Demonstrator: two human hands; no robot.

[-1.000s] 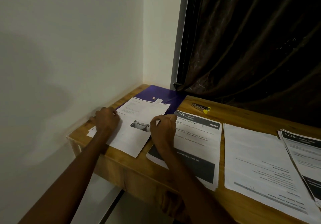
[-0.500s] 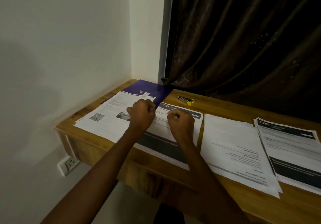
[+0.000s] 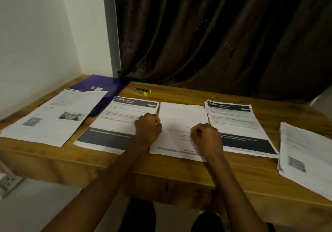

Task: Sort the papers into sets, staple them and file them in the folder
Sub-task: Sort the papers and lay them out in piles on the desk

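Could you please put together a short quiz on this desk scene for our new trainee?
1. True or false: the yellow-tipped stapler lies on the purple plastic folder.
2. Which header number shows on the paper set under the left hand: A 1226, B 1345, C 1400?
3. How many paper piles lie on the wooden desk?

Key: 1 false, it lies on the desk; 2 B; 3 five.
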